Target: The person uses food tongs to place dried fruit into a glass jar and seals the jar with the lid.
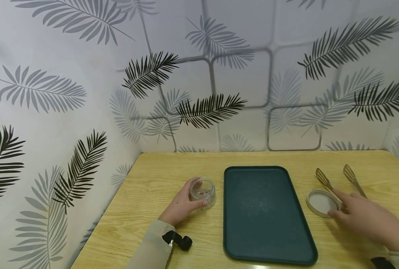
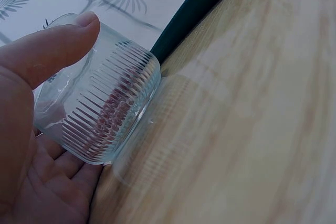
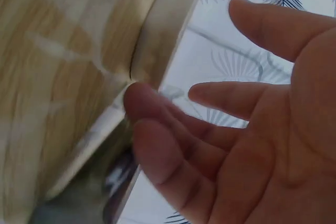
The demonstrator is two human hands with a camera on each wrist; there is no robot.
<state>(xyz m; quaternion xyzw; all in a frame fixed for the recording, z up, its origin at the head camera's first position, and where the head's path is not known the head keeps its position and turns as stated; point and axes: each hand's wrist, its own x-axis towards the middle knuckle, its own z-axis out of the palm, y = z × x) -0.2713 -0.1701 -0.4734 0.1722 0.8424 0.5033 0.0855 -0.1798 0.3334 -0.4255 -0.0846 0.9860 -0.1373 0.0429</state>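
Note:
My left hand (image 1: 182, 203) holds a small clear glass jar (image 1: 210, 200) on the table, thumb on its near side and fingers around the far side. Through the ribbed wall, small reddish pieces (image 2: 113, 111) show at the bottom of the jar. My right hand (image 1: 364, 216) is over the right part of the table, beside a round pale lid (image 1: 321, 203). In the right wrist view its fingers (image 3: 160, 153) are spread and hold nothing; whether they touch the lid (image 3: 163, 24) I cannot tell. Behind that hand lie two slotted turners, one (image 1: 323, 177) nearer the lid, the other (image 1: 350, 175) farther right.
A dark green rectangular tray (image 1: 270, 216) with a raised rim lies between the hands. It rests on a light wood-grain table (image 1: 162, 168). A wall (image 1: 192, 82) with a leaf pattern stands right behind the table, and another wall runs along the left.

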